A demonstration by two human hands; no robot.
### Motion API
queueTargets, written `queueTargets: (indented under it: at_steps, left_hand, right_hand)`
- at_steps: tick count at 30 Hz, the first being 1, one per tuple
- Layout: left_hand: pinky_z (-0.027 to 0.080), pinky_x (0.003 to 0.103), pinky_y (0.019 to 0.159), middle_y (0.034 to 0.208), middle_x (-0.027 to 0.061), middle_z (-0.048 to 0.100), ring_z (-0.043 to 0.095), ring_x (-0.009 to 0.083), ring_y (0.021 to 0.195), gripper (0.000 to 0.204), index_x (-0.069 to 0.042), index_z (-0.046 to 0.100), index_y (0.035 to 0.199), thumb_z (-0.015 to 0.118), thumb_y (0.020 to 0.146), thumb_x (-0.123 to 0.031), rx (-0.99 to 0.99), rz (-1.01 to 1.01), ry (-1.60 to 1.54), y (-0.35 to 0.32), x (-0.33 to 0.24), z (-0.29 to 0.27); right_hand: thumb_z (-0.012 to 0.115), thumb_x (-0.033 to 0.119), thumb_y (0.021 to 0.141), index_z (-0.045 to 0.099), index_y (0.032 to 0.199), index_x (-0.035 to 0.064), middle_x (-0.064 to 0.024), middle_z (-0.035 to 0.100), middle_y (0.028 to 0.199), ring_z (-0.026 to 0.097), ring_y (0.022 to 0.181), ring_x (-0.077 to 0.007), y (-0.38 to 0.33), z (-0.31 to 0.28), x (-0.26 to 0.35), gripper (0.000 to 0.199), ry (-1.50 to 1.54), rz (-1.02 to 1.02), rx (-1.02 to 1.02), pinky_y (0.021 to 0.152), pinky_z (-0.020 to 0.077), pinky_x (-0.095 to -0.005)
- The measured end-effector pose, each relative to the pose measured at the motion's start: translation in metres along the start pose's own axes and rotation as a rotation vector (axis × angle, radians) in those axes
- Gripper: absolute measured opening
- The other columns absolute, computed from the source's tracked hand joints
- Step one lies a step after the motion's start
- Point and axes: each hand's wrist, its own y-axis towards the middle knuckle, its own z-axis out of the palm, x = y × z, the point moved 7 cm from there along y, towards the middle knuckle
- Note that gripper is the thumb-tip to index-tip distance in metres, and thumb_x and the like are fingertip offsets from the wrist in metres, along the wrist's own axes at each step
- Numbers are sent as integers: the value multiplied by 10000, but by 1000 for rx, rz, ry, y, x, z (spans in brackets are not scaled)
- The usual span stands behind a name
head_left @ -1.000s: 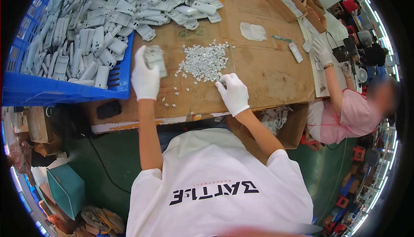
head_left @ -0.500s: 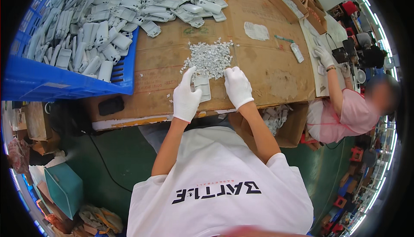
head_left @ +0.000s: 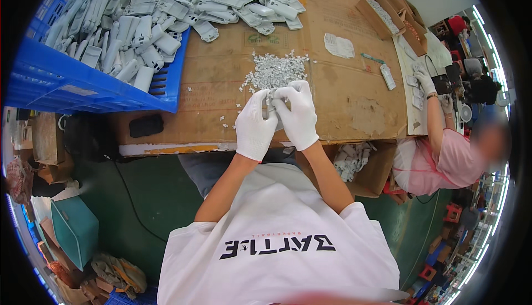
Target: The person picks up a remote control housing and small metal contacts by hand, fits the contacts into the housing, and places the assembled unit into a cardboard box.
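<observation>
- Head view, looking down over a person in a white shirt standing at a cardboard-covered surface (head_left: pixel 354 89).
- Left hand (head_left: pixel 256 123), in a white glove, is closed around a small grey part (head_left: pixel 271 98), thumb side toward the other hand.
- Right hand (head_left: pixel 299 113), also gloved, touches the left, its fingers curled onto the same part from the right.
- Both hands meet near the front edge of the surface, the part pinched between them and mostly hidden by the gloves.
- Just beyond the fingertips lies a pile of tiny pale pieces (head_left: pixel 275 71), with a few strays scattered to its left.
- Farther left sits a blue crate (head_left: pixel 83 83) heaped with grey plastic casings (head_left: pixel 119 28).
- More casings (head_left: pixel 260 3) spill across the back of the surface.
- A dark flat object (head_left: pixel 146 125) lies near the front edge, under the crate's corner.
- To the right, well apart, another person in a pink top (head_left: pixel 443 158) works at a white board (head_left: pixel 418 77), with open cardboard boxes (head_left: pixel 388 14) behind.
</observation>
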Motion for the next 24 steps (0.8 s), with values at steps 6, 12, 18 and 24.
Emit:
queueTargets:
  at_steps: [6, 12, 18, 24]
  left_hand:
    - [545, 391, 791, 1087, 154, 675, 669, 347, 955, 329, -68, 619, 1173, 652, 846, -40, -8, 151, -8, -1, -11, -6]
    - [546, 383, 776, 1057, 148, 673, 673, 334, 927, 318, -62, 617, 1162, 652, 848, -30, -9, 107, -23, -3, -7, -3]
    - [545, 382, 770, 1045, 146, 666, 671, 333, 921, 306, -62, 613, 1150, 652, 848, -29, 12, 121, -3, -3, -17, -6]
    - [543, 385, 750, 1031, 135, 654, 670, 330, 898, 316, -65, 597, 1150, 646, 841, -20, -1, 165, -22, -3, -23, -4]
  right_hand:
    - [667, 39, 875, 663, 1057, 3, -53, 673, 955, 601, 864, -85, 3, 11, -34, 185, 527, 429, 350, 766, 495, -265]
    - [660, 53, 881, 672, 1031, -9, -20, 660, 847, 580, 797, -68, -1, 3, -21, 163, 351, 356, 218, 734, 481, -240]
    - [662, 58, 884, 669, 997, -1, -7, 646, 825, 533, 745, -43, 0, -1, -22, 128, 385, 366, 248, 696, 461, -230]
    - [645, 107, 907, 649, 979, 18, -13, 653, 842, 577, 782, -80, 2, -1, -24, 114, 489, 401, 269, 720, 481, -261]
